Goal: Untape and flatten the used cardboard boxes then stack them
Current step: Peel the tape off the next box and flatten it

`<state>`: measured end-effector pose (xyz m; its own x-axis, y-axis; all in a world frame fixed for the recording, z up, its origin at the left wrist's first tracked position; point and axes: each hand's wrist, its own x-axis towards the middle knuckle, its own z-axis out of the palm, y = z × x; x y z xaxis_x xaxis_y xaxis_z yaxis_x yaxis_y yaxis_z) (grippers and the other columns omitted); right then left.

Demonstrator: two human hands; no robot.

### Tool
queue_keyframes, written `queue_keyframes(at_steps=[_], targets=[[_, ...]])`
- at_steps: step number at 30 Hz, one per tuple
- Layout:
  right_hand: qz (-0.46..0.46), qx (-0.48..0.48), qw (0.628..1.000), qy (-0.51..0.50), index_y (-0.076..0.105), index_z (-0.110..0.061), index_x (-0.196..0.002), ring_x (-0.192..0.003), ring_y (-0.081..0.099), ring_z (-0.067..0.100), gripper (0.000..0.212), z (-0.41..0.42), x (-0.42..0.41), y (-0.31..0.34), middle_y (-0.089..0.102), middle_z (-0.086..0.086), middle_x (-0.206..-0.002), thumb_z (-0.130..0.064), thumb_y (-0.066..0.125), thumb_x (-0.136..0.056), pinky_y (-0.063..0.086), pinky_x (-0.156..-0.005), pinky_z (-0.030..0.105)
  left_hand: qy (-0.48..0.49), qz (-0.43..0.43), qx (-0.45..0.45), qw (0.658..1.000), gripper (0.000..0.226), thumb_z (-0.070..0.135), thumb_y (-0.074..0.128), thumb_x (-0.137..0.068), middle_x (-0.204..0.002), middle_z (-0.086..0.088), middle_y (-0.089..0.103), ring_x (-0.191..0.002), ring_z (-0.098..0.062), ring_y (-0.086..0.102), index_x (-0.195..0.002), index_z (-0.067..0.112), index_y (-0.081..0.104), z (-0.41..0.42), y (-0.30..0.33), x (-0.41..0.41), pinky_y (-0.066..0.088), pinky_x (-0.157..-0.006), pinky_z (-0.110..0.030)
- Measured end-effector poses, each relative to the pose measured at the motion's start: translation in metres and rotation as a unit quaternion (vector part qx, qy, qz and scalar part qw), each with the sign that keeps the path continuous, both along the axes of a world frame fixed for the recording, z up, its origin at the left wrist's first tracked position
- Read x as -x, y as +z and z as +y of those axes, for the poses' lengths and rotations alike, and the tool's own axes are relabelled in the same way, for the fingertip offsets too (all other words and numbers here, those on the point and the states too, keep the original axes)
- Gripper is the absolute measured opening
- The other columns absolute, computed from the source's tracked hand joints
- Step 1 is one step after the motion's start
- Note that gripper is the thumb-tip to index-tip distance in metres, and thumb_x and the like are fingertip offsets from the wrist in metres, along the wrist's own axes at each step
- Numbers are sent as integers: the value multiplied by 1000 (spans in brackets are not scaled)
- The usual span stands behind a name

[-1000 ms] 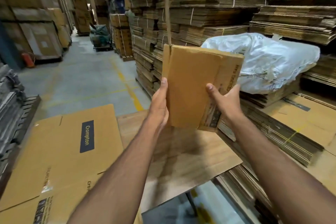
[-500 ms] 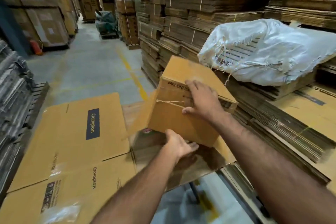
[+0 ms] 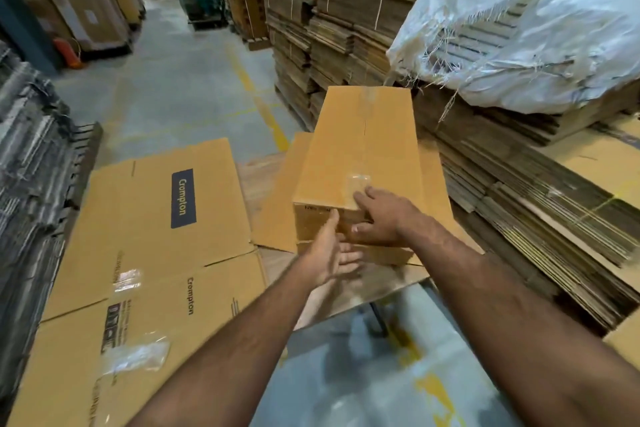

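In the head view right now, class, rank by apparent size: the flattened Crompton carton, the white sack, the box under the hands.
1. Crompton carton
2. White sack, though it lies farther off
3. Box

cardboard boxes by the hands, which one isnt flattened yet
The plain brown cardboard box under the right hand still stands as a full box. The printed Crompton cardboard box to its left lies flat.

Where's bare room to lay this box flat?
Free: the flattened Crompton carton left of the box, bare but for tape scraps. Crowded: cardboard stacks hard against its right. Both hands occupy the near end.
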<state>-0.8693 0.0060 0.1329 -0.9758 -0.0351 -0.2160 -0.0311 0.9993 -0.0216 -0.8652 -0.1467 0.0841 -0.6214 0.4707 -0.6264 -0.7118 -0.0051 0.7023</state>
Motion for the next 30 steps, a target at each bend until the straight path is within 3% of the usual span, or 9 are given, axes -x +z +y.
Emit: queue_keyframes(at_steps=[3,5,7,9,13,15,17,23,30], targets=[[0,-10,1000,-2,16,-27,-155,-147,22,28,82,5,-2,-17,15,5,-163,-47,62,-90,29,-114,51,-85,184,192,960,38,57,48,-95,-95,-5,69,-85,-21,65,-96,23,64,-3,-2,4,49,-72,-32],[7,7,1000,-2,36,-28,-143,-137,38,30,59,8,6,-11,38,4,-150,-49,57,-91,41,-105,48,-109,346,310,879,23,38,54,-95,-87,1,69,-82,-20,64,-87,21,66,-4,-2,12,49,-73,-32],[11,30,999,-7,51,-28,-120,-120,51,31,35,11,14,-4,54,1,-124,-48,52,-91,48,-93,46,-71,487,402,772,19,29,49,-96,-87,-1,69,-83,-24,64,-90,18,64,-4,7,22,50,-70,-33],[23,53,998,-20,58,-28,-114,-112,55,30,32,13,20,-4,60,1,-119,-44,47,-90,51,-90,46,-37,576,438,689,19,28,46,-96,-93,-5,67,-86,-28,61,-95,16,61,-3,21,34,51,-73,-39],[59,63,996,-32,61,-21,-111,-104,60,29,26,16,27,-4,65,5,-113,-37,49,-94,52,-83,40,-178,595,516,590,44,44,49,-96,-135,-14,49,-126,-32,45,-133,21,52,-3,33,71,40,-103,-43],[70,75,994,-42,57,-21,-123,-107,60,29,33,21,31,-6,66,4,-117,-35,50,-95,52,-85,40,-261,530,555,586,62,59,37,-96,-159,-15,18,-145,-34,18,-151,31,26,-5,30,81,21,-115,-52],[84,95,991,-53,54,-25,-133,-112,60,29,40,28,37,-9,67,2,-122,-36,49,-96,52,-90,41,-291,497,565,591,66,66,24,-96,-164,-9,-1,-149,-34,1,-154,38,9,-7,18,82,12,-116,-59],[108,241,959,-104,66,-23,-126,-120,56,23,33,45,72,-13,65,-1,-129,-32,56,-96,45,-102,37,-306,474,570,597,68,67,17,-96,-163,-8,-15,-149,-33,-10,-154,39,-5,-6,15,83,4,-116,-60],[247,252,920,-169,76,-34,-95,-103,60,20,12,37,80,-45,72,-12,-99,-34,67,-87,35,-87,40,-309,451,569,614,68,67,22,-95,-162,-6,-19,-149,-31,-16,-153,43,-6,-4,15,87,0,-117,-58]])
